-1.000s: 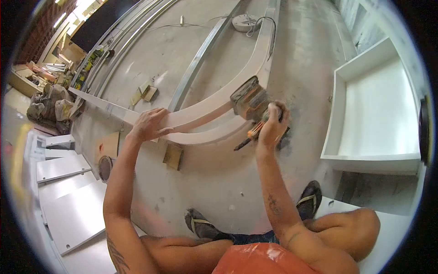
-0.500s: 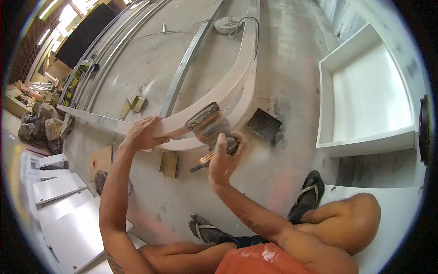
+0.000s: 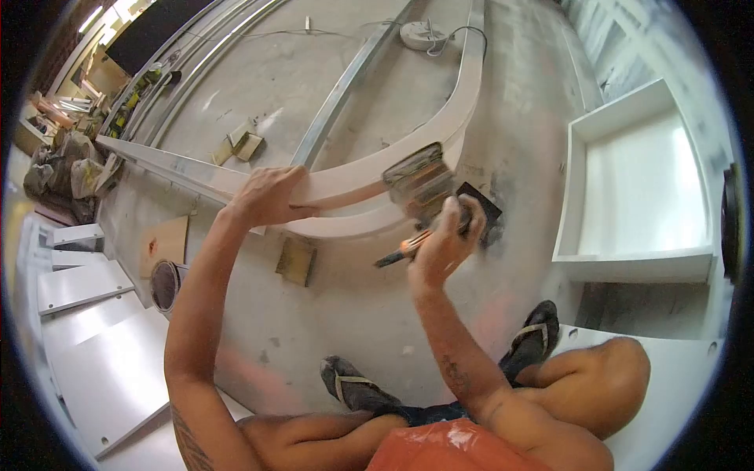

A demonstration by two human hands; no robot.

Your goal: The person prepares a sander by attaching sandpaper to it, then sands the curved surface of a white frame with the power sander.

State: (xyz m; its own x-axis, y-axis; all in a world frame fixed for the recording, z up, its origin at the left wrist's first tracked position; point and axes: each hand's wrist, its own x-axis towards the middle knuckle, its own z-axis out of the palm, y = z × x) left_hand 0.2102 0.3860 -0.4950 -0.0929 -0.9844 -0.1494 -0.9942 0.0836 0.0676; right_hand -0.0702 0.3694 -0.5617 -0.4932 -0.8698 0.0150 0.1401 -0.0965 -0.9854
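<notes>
A pale curved frame piece (image 3: 377, 174) runs across the floor, its bend nearest me. My left hand (image 3: 269, 198) grips it left of the bend, with the thumb on the near side and fingers over the top. My right hand (image 3: 449, 243) is wrapped around a power sander (image 3: 424, 184), which is blurred by motion. Its flat pad lies against the bend of the piece, and an orange and black end points to the lower left. Beneath the bend, a second pale curved strip (image 3: 345, 226) shows.
A dark square sheet (image 3: 488, 206) lies beyond the sander. Small yellowish blocks (image 3: 295, 263) rest on the floor, near a tin (image 3: 165, 284). White panels (image 3: 86, 282) are stacked at left; a white open box (image 3: 636, 180) stands at right. Long metal bars (image 3: 345, 86) extend away.
The sander and my right hand have moved right and slightly up along the bend. My left hand keeps its hold on the frame piece. The view has shifted a little.
</notes>
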